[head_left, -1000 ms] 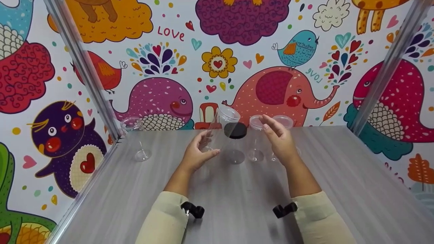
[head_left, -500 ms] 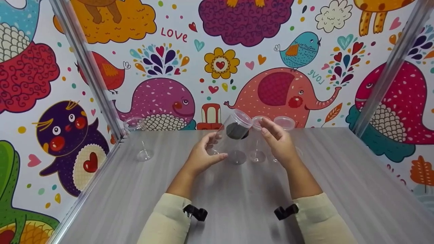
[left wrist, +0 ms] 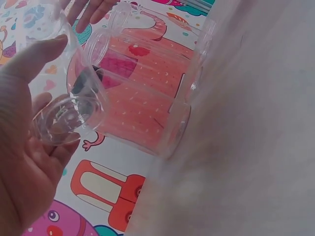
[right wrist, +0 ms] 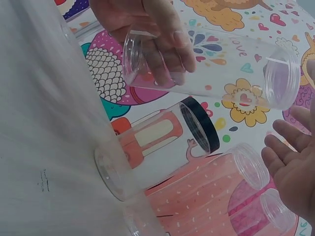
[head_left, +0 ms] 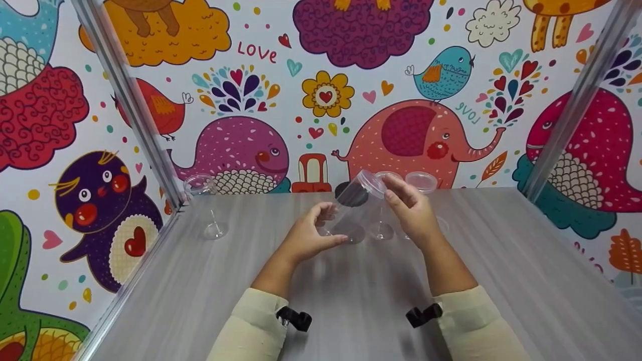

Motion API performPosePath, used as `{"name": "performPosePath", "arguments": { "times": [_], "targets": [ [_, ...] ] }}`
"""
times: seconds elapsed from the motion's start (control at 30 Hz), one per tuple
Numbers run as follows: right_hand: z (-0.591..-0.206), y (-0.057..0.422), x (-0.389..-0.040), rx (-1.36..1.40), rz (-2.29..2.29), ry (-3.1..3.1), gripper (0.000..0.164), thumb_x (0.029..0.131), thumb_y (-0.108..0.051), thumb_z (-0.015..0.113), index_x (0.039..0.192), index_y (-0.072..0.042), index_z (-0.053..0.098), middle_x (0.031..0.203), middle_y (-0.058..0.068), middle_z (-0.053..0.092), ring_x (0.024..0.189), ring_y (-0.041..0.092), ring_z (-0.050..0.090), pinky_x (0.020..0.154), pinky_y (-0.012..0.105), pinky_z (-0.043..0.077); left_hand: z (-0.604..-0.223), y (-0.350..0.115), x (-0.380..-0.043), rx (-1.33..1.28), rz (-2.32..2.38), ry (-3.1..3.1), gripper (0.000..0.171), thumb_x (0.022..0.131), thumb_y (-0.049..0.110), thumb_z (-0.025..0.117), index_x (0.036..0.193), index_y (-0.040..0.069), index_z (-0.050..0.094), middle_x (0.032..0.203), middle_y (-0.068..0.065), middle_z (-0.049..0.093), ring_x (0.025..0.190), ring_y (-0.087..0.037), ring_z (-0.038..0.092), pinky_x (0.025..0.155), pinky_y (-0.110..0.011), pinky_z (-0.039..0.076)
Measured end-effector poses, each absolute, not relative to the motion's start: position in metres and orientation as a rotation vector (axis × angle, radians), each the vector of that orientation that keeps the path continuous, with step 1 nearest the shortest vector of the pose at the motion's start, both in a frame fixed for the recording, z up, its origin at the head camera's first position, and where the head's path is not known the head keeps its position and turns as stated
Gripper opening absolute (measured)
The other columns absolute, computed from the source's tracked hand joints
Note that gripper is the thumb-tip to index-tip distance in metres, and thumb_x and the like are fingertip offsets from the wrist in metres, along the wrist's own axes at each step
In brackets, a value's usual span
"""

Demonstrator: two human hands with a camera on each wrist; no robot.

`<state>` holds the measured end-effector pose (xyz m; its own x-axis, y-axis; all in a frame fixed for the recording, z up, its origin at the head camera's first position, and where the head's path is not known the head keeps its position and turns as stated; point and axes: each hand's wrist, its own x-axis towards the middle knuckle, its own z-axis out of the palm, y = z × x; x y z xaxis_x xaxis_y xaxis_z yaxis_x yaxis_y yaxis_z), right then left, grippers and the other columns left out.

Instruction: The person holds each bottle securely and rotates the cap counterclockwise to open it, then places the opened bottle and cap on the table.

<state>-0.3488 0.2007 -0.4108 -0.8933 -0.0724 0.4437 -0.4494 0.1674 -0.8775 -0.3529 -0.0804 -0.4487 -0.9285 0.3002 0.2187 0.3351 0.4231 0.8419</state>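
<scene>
Head view — left hand [head_left: 311, 234] grips tilted jar [head_left: 351, 204]; right hand [head_left: 415, 210] alongside.

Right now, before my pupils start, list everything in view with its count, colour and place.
Held jar: 1, clear, tilted, near the centre
Black-lidded jar: 1, clear with black lid, upright, behind the held jar
Left jar: 1, clear, upright, at the far left
Right jars: at least 2, clear, right of the black-lidded jar, partly hidden
Table: 1, grey, beneath
Printed wall: white with multicoloured cartoons, behind
Metal posts: 2, silver, one each side
Wrist devices: 2, black, at the cuffs
Sleeves: 2, cream, in front
Left hand: 1, holding the held jar's lower end
Right hand: 1, by its rim
</scene>
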Motion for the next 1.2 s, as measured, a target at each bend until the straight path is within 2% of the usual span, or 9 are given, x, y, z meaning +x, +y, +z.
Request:
{"name": "performPosePath", "arguments": {
  "times": [0.13, 0.3, 0.43, 0.53, 0.7, 0.87, 1.03, 1.2],
  "targets": [
    [-0.4087, 0.1992, -0.3475, 0.459, 1.746, -2.165, 0.051, 0.106, -0.035, 0.067, 0.153, -0.016, 0.060, 0.153, 0.006, 0.063, 0.136, 0.023, 0.063, 0.107, 0.015, 0.053, -0.4483, -0.0777, -0.3521, -0.600, -1.557, -2.630, 0.090, 0.077, 0.055, 0.093, 0.152, 0.030, 0.050, 0.149, 0.002, 0.063, 0.141, -0.029, 0.059, 0.118, -0.053, 0.052],
    [-0.4063, 0.1972, -0.3454, 0.394, 1.648, -2.225, 0.049, 0.104, -0.038, 0.069, 0.148, -0.016, 0.065, 0.138, 0.012, 0.067, 0.115, 0.026, 0.063, 0.093, 0.015, 0.058, -0.4496, -0.0741, -0.3513, -0.619, -1.522, -2.658, 0.088, 0.076, 0.055, 0.094, 0.150, 0.029, 0.053, 0.146, 0.003, 0.064, 0.137, -0.025, 0.060, 0.117, -0.053, 0.053],
    [-0.4043, 0.1953, -0.3440, 0.338, 1.552, -2.274, 0.046, 0.101, -0.041, 0.072, 0.141, -0.019, 0.071, 0.125, 0.009, 0.067, 0.104, 0.024, 0.060, 0.083, 0.018, 0.057, -0.4500, -0.0715, -0.3514, -0.649, -1.515, -2.661, 0.082, 0.077, 0.049, 0.094, 0.147, 0.030, 0.055, 0.144, 0.003, 0.065, 0.134, -0.022, 0.061, 0.116, -0.053, 0.054],
    [-0.4031, 0.1944, -0.3436, 0.321, 1.514, -2.287, 0.042, 0.101, -0.040, 0.073, 0.138, -0.020, 0.073, 0.125, 0.008, 0.067, 0.101, 0.022, 0.058, 0.080, 0.018, 0.055, -0.4495, -0.0709, -0.3510, -0.663, -1.526, -2.661, 0.080, 0.078, 0.045, 0.094, 0.146, 0.029, 0.056, 0.144, 0.001, 0.065, 0.135, -0.025, 0.062, 0.117, -0.055, 0.053],
    [-0.4019, 0.1934, -0.3418, 0.370, 1.562, -2.249, 0.039, 0.102, -0.032, 0.074, 0.138, -0.017, 0.073, 0.137, 0.009, 0.070, 0.107, 0.020, 0.061, 0.088, 0.012, 0.056, -0.4482, -0.0718, -0.3484, -0.646, -1.514, -2.695, 0.087, 0.076, 0.051, 0.094, 0.149, 0.028, 0.053, 0.147, 0.005, 0.065, 0.138, -0.023, 0.062, 0.118, -0.054, 0.052],
    [-0.4035, 0.1939, -0.3412, 0.483, 1.651, -2.201, 0.039, 0.105, -0.023, 0.069, 0.143, -0.016, 0.070, 0.151, 0.006, 0.065, 0.128, 0.020, 0.064, 0.101, 0.011, 0.054, -0.4484, -0.0730, -0.3475, -0.632, -1.521, -2.704, 0.089, 0.076, 0.053, 0.093, 0.151, 0.029, 0.052, 0.148, 0.007, 0.064, 0.138, -0.021, 0.061, 0.118, -0.054, 0.052],
    [-0.4039, 0.1951, -0.3399, 0.598, 1.717, -2.175, 0.040, 0.108, -0.017, 0.060, 0.148, -0.019, 0.066, 0.159, 0.002, 0.059, 0.149, 0.023, 0.054, 0.111, 0.015, 0.050, -0.4479, -0.0731, -0.3479, -0.618, -1.522, -2.715, 0.089, 0.075, 0.054, 0.094, 0.151, 0.030, 0.052, 0.148, 0.008, 0.064, 0.138, -0.021, 0.060, 0.117, -0.055, 0.052],
    [-0.4045, 0.1951, -0.3394, 0.653, 1.762, -2.169, 0.044, 0.109, -0.013, 0.053, 0.151, -0.020, 0.063, 0.163, -0.001, 0.056, 0.156, 0.022, 0.047, 0.115, 0.016, 0.047, -0.4500, -0.0733, -0.3491, -0.627, -1.523, -2.702, 0.087, 0.078, 0.050, 0.093, 0.151, 0.030, 0.051, 0.150, 0.008, 0.063, 0.140, -0.021, 0.060, 0.118, -0.054, 0.052]
  ]
}}
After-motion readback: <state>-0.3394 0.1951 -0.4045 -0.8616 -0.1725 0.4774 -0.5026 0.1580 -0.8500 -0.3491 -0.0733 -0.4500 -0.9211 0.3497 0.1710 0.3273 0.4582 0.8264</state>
